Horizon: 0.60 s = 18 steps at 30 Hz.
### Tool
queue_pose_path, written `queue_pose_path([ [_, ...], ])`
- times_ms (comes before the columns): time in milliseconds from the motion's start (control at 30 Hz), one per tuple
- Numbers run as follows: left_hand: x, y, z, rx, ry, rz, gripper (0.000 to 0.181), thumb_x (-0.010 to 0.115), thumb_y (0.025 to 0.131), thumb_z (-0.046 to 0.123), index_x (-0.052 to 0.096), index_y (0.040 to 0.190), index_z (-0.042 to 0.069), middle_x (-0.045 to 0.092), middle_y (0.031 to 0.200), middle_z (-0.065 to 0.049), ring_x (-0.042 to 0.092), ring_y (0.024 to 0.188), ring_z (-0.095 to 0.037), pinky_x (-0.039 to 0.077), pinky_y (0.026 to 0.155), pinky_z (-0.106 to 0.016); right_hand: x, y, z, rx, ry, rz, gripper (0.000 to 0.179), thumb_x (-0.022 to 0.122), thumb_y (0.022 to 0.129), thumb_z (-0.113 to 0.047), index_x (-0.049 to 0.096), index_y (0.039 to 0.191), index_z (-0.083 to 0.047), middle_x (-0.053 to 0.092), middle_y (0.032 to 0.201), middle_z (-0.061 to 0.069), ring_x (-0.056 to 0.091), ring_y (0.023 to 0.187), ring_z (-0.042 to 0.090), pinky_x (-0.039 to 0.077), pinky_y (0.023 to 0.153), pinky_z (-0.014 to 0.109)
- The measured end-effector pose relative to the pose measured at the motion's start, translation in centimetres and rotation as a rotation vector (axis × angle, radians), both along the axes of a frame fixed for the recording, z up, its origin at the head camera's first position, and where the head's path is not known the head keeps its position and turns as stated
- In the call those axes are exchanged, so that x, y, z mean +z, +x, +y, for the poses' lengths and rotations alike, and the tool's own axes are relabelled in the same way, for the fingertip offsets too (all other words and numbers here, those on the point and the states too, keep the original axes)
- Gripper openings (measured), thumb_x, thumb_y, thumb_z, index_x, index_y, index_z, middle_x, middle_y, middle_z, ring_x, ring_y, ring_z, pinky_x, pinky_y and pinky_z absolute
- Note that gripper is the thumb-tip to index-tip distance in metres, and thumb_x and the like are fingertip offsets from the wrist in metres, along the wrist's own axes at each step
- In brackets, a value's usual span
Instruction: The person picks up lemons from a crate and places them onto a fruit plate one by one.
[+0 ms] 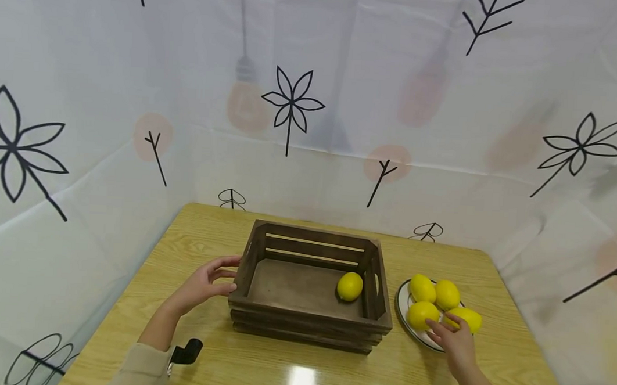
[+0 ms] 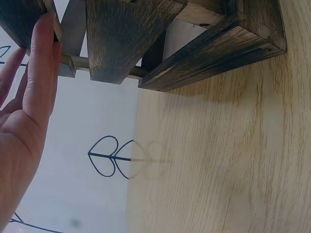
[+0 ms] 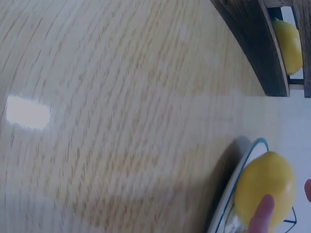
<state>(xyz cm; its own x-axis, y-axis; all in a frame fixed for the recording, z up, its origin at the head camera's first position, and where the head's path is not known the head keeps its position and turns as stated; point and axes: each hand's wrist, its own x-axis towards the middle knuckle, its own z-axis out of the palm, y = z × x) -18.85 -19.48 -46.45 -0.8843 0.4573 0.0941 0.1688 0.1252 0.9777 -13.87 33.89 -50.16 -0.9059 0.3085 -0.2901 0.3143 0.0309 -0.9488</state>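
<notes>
A dark brown slatted wooden crate (image 1: 302,320) stands mid-table with one yellow lemon (image 1: 349,286) inside, near its right wall. At the crate's left end is my left hand (image 1: 204,285), its fingers extended along the slats; in the left wrist view the fingertips (image 2: 44,29) meet the wood. To the right, a white plate (image 1: 426,339) with a dark rim bears several lemons (image 1: 423,315). Over the plate's near side reaches my right hand (image 1: 456,343), fingers parted and nothing gripped. One fingertip overlaps a lemon (image 3: 265,184) in the right wrist view.
The light wood-grain table (image 1: 257,370) runs back to a white patterned cloth (image 1: 319,181) that hangs behind it and along both sides. A black wrist-mounted piece (image 1: 187,352) sticks out beside the left sleeve (image 1: 144,367). A strip of tabletop separates crate and plate.
</notes>
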Motion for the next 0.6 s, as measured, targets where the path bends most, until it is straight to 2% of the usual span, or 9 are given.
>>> queue_pose_path([
  [200, 0.0, 0.0, 0.0, -0.006, 0.013, -0.002, 0.059, 0.065, 0.088, 0.011, 0.038, 0.140, 0.005, 0.034, 0.141, -0.020, 0.038, 0.123, -0.042, 0.051, 0.080, -0.037, 1.1, 0.1, 0.2, 0.007, 0.041, 0.009, 0.085, 0.065, 0.088, -0.012, 0.004, 0.144, 0.008, 0.029, 0.126, 0.025, 0.057, 0.077, 0.003, 0.051, 0.078, 0.024],
  [600, -0.1, -0.1, -0.1, -0.005, 0.011, 0.000, 0.058, 0.065, 0.088, 0.011, 0.038, 0.140, 0.006, 0.034, 0.141, -0.020, 0.037, 0.123, -0.042, 0.050, 0.080, -0.036, 4.0, -1.0, -0.9, 0.039, 0.030, 0.081, 0.083, 0.067, 0.087, -0.014, 0.010, 0.145, 0.005, 0.031, 0.123, 0.021, 0.058, 0.083, 0.005, 0.050, 0.082, 0.029],
])
